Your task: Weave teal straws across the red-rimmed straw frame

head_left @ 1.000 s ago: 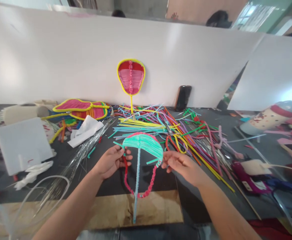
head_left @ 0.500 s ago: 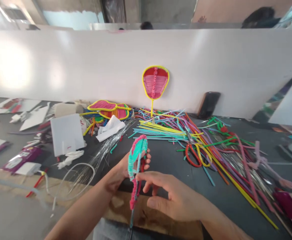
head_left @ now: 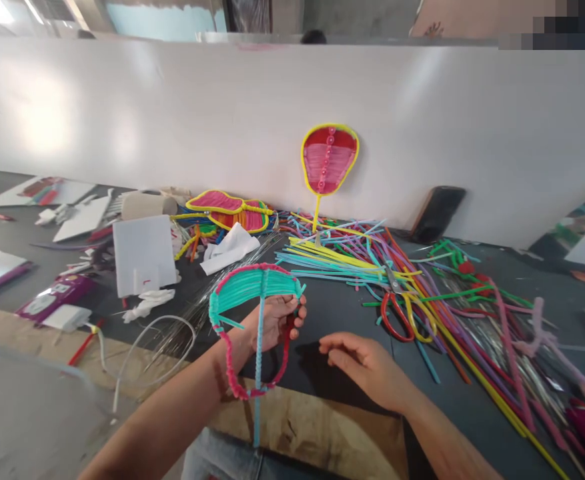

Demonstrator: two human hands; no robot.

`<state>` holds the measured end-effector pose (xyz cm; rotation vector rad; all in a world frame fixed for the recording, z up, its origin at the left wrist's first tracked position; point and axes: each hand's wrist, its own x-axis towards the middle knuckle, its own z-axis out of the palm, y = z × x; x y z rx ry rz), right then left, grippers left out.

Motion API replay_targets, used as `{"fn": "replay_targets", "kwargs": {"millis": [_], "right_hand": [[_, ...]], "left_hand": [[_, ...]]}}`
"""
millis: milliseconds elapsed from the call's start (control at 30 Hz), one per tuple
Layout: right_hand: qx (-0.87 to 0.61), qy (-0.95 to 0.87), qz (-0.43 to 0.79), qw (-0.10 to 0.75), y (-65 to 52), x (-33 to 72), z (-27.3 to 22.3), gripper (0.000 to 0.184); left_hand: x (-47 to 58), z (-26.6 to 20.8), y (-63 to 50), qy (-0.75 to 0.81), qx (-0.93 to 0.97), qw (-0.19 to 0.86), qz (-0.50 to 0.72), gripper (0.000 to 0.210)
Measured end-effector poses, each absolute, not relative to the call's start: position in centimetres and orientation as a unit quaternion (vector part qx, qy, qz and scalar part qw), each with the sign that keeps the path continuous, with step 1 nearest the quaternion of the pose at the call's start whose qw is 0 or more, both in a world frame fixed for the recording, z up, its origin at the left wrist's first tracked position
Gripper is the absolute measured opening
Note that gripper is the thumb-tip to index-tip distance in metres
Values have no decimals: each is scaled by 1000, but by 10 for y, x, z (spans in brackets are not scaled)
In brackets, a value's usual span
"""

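My left hand (head_left: 282,319) grips the right edge of a fan-shaped pipe-cleaner frame (head_left: 261,283). Pink pipe cleaner wraps its outline, turquoise strands fill the upper part, and a light blue stem runs down its middle and out below. The lower part is an open loop; a short turquoise end sticks out at the left. Apart from it, to the right, my right hand (head_left: 365,367) hovers over the dark table with fingers bent together and the thumb close to them. Whether anything is between those fingertips cannot be made out.
Red and yellow scissors (head_left: 397,317) lie right of centre among loose pipe cleaners (head_left: 332,270). A finished yellow-rimmed pink fan (head_left: 328,160) stands upright before the white board (head_left: 197,120), where a phone (head_left: 438,213) leans. At left are a white card (head_left: 145,253) and a looped cable (head_left: 155,320).
The frame has turned from edge-on to face-on in my left hand. My right hand has drawn away from it to the right, its fingers closer together.
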<state>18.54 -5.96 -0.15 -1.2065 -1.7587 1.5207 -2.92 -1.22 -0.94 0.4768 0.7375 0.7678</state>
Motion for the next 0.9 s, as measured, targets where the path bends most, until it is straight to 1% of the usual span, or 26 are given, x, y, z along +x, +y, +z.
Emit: {"fn": "replay_targets", "kwargs": {"millis": [67,167,267,333,533,733,900], "right_hand": [[-487,-590,558,321,-53,196,-13,31],[-515,-539,528,407,-45,207,-21,31],[-510,-527,511,448,-43,212,-24,29],[-509,-527,513,447,-44,212,-26,29],[-530,-551,501,407,-46,211,-32,33],[-552,-665,360,352,-47,211,-31,28],[-550,-696,313,339,-46,210,-32,27]], "left_hand": [[-29,-12,-12,347,229,834,362,14],[-29,-13,-12,344,233,833,365,14],[-28,-13,-12,349,221,838,356,14],[-28,-14,-13,354,216,839,352,14],[-25,-17,-15,350,219,842,346,17],[-25,-19,-15,350,222,844,341,17],[-24,-16,-16,354,221,841,345,18]]}}
